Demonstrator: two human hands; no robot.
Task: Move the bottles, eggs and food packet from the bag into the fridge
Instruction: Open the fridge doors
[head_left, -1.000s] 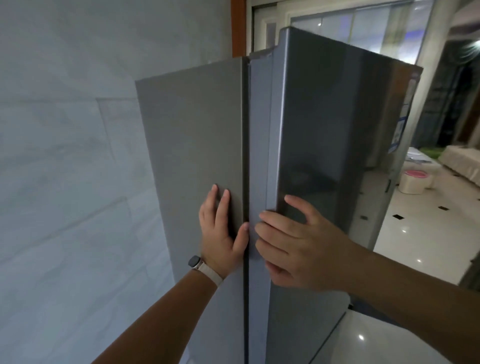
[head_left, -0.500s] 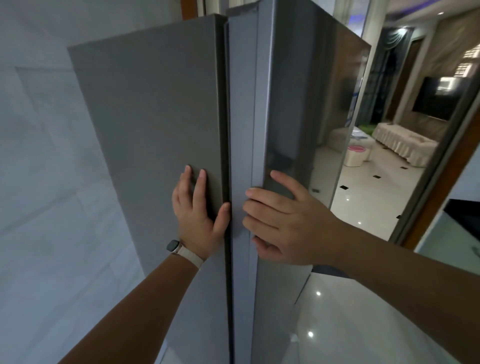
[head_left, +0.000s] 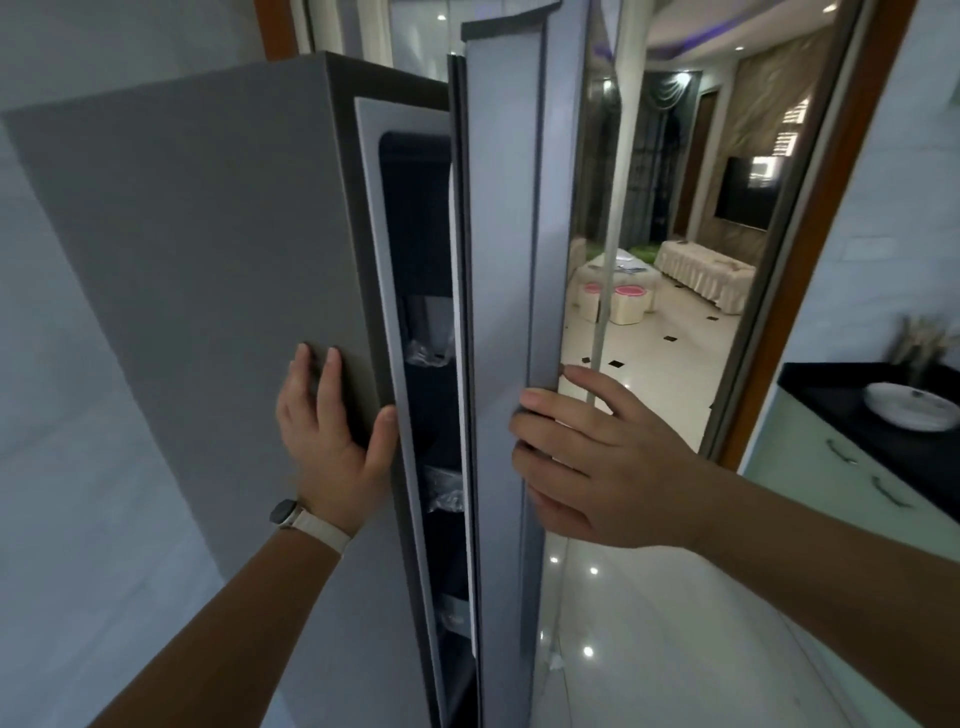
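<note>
Newly cracked open, the fridge door (head_left: 511, 260) has the right hand (head_left: 587, 467) curled round its edge, the left hand (head_left: 332, 441) flat against the fridge (head_left: 208, 234); opening likely needs a wider swing, bag unseen.

The fridge door (head_left: 498, 312) has swung out from the fridge (head_left: 208, 234). A dark gap (head_left: 423, 234) now shows between them, with shelves (head_left: 434, 470) inside. The right hand (head_left: 597, 467), on the door's edge, has moved away from the left hand (head_left: 332, 441).
</note>
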